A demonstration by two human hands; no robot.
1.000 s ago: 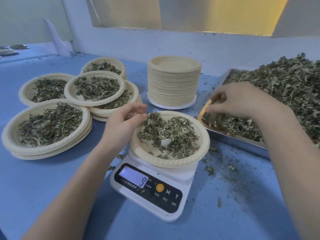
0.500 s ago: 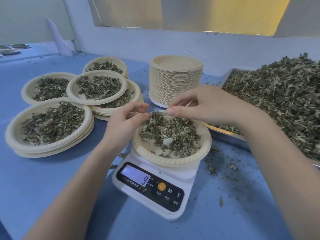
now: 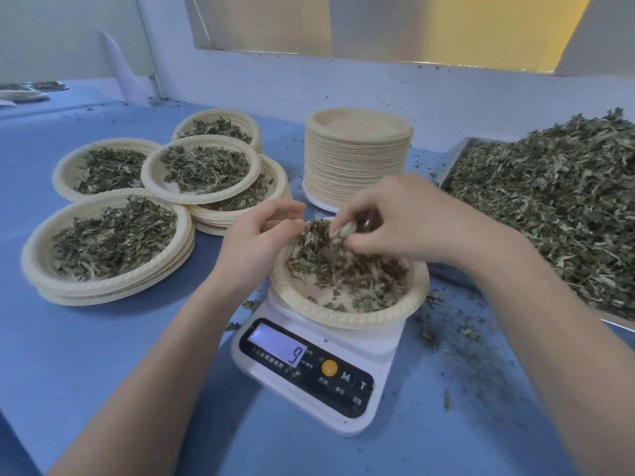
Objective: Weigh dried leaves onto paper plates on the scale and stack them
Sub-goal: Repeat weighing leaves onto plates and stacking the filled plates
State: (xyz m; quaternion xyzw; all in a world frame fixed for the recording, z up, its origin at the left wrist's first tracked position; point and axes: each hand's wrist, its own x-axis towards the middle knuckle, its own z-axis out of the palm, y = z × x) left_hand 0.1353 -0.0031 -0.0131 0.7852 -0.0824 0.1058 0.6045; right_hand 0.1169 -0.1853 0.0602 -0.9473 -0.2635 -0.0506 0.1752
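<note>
A paper plate (image 3: pixel 347 317) heaped with dried leaves (image 3: pixel 343 273) sits on the white scale (image 3: pixel 309 365), whose display reads 9. My left hand (image 3: pixel 256 242) holds the plate's left rim with curled fingers. My right hand (image 3: pixel 395 221) hovers over the plate's far side and pinches a few dried leaves above the heap. A tall stack of empty plates (image 3: pixel 357 156) stands behind the scale. Filled plates (image 3: pixel 106 242) lie stacked in several piles at the left.
A metal tray (image 3: pixel 457 159) piled high with loose dried leaves (image 3: pixel 556 201) takes up the right side. Leaf crumbs (image 3: pixel 446 334) are scattered on the blue table right of the scale. A white wall runs along the back.
My right hand came from the tray at the right to above the plate on the scale, carrying a pinch of leaves. The left hand stayed on the plate's rim. The reading stays 9.
</note>
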